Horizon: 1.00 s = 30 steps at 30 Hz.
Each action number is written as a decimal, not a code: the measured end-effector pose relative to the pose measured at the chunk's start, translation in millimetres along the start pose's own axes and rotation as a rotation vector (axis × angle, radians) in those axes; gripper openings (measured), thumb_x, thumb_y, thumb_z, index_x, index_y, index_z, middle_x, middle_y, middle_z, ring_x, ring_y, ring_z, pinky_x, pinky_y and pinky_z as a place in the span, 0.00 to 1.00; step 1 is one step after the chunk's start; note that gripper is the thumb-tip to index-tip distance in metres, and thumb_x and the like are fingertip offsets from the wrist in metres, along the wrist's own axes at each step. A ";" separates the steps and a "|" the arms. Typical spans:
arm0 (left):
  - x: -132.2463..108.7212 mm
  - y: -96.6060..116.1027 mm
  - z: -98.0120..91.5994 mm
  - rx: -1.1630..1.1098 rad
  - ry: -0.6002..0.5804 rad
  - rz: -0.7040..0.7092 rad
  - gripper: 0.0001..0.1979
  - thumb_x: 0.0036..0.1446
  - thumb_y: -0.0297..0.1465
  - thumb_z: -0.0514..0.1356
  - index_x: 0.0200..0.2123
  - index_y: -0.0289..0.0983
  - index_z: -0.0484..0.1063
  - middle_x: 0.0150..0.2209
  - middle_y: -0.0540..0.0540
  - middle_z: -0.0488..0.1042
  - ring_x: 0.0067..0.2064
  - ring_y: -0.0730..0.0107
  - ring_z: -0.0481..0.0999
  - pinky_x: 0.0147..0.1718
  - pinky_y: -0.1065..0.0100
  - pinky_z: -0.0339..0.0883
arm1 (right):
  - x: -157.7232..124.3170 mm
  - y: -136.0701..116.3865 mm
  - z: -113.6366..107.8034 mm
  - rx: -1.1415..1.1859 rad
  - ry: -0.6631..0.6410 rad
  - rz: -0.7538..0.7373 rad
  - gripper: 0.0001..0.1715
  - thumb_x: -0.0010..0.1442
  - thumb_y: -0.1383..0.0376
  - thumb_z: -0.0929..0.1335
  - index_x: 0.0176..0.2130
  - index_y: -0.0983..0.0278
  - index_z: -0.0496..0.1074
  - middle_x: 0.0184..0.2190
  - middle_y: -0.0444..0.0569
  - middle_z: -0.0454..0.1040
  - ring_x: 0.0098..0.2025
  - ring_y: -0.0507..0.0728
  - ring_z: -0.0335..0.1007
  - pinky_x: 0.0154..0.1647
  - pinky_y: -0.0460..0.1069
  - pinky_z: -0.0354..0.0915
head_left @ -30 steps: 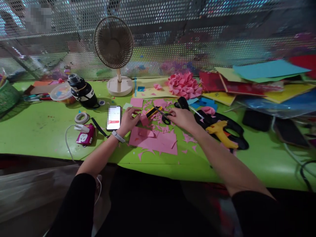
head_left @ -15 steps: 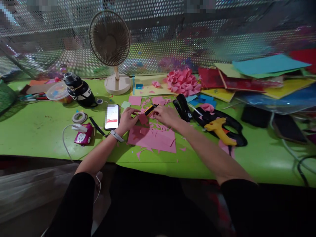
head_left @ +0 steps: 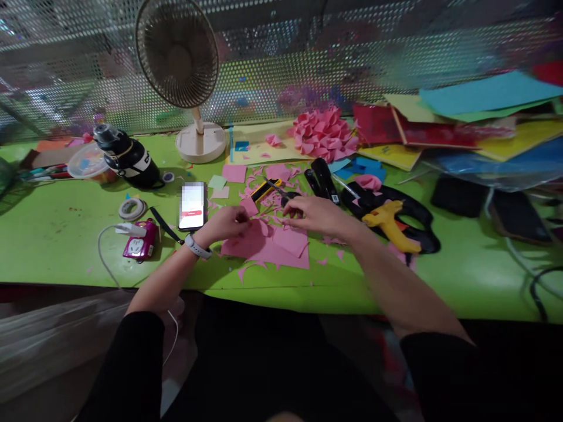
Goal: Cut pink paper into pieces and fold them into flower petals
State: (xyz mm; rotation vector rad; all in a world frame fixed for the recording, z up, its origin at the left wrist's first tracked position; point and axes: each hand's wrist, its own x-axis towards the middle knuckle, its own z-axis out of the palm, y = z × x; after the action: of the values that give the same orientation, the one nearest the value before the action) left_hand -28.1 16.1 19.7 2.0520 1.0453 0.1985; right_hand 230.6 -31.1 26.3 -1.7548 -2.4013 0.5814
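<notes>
Scissors (head_left: 276, 188) were placed beyond the pink sheet (head_left: 268, 252), seemingly for easy reach, while the right hand (head_left: 314, 215) was held loosely parted and the grip of the left hand (head_left: 225, 223) could not be made out.

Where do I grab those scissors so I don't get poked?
Probably by the dark handles, coming from the right, where the right hand is, partly hiding them. The scissors lie slantwise, their blades pointing away and leftward over the yellow-and-black cutter, so keep your fingers off that end.
</notes>
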 end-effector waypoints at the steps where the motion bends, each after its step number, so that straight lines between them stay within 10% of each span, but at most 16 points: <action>1: 0.1 0.6 -1.1 -0.073 -0.012 -0.027 0.08 0.58 0.35 0.61 0.34 0.35 0.70 0.33 0.44 0.79 0.27 0.73 0.76 0.25 0.72 0.66 | -5.6 -0.5 -5.2 0.018 -0.079 -0.023 0.14 0.61 0.54 0.69 0.41 0.60 0.75 0.41 0.50 0.78 0.39 0.59 0.73 0.34 0.49 0.59; 5: -2.8 5.8 -6.7 -0.214 -0.010 -0.097 0.11 0.60 0.37 0.62 0.36 0.35 0.67 0.33 0.42 0.79 0.27 0.71 0.79 0.23 0.74 0.69 | -18.0 -4.7 -12.5 0.004 -0.243 -0.039 0.15 0.57 0.52 0.71 0.37 0.60 0.75 0.35 0.49 0.78 0.36 0.59 0.73 0.32 0.49 0.58; 12: -5.2 -2.2 -14.7 -0.212 -0.295 -0.032 0.11 0.57 0.28 0.62 0.44 0.35 0.71 0.32 0.45 0.80 0.30 0.71 0.81 0.27 0.75 0.72 | -13.3 1.5 -13.6 -0.018 0.068 0.059 0.14 0.64 0.55 0.65 0.41 0.60 0.75 0.39 0.51 0.79 0.38 0.60 0.74 0.32 0.50 0.59; 25: 1.9 -7.5 -7.0 -0.190 -0.245 -0.167 0.12 0.55 0.38 0.65 0.33 0.35 0.72 0.25 0.44 0.79 0.23 0.69 0.78 0.21 0.71 0.68 | -35.6 46.6 -42.1 0.089 0.362 0.303 0.21 0.62 0.46 0.65 0.41 0.58 0.78 0.35 0.52 0.81 0.37 0.62 0.76 0.36 0.54 0.67; 30: -1.3 -6.6 -15.5 -0.075 -0.304 -0.147 0.19 0.55 0.45 0.64 0.25 0.36 0.72 0.21 0.45 0.76 0.20 0.71 0.75 0.19 0.72 0.63 | -31.9 45.5 -35.6 0.074 0.281 0.281 0.18 0.62 0.50 0.66 0.42 0.57 0.77 0.36 0.52 0.81 0.38 0.63 0.76 0.34 0.55 0.66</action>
State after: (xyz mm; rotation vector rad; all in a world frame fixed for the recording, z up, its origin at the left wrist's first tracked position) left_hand -40.0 26.5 25.4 1.8580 0.9764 -0.1434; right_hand 292.7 -40.7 46.7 -2.0049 -1.9422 0.4119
